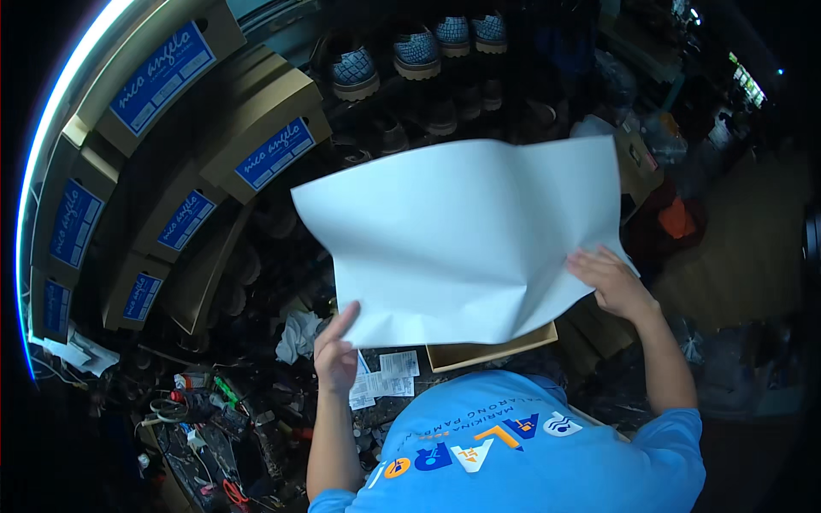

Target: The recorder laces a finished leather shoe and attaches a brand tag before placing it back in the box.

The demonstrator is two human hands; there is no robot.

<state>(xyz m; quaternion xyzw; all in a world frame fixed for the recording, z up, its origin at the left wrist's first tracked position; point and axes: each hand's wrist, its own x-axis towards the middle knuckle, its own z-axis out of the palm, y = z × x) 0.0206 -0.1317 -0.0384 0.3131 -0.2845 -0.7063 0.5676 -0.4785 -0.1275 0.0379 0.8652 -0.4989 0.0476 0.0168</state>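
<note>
A large sheet of white paper (pixel 453 231) is spread out in front of me, creased near its lower edge and wavy along the top. My left hand (pixel 336 349) pinches its lower left corner, thumb or finger showing at the paper's edge. At the right edge, my right hand (pixel 611 280) grips the sheet, with fingers lying over its face. Beneath the paper, a brown cardboard box (pixel 492 350) shows only its near rim; the sheet hides the rest. Small printed slips (pixel 386 378) lie just left of the box, beside my left wrist.
Stacked shoe boxes (pixel 274 154) with blue labels fill the left side. Patterned shoes (pixel 416 51) stand on a shelf at the back. Crumpled white paper (pixel 299 335) lies left of my left hand. Tools and red-handled scissors (pixel 235 493) clutter the lower left. An orange item (pixel 676 219) is at right.
</note>
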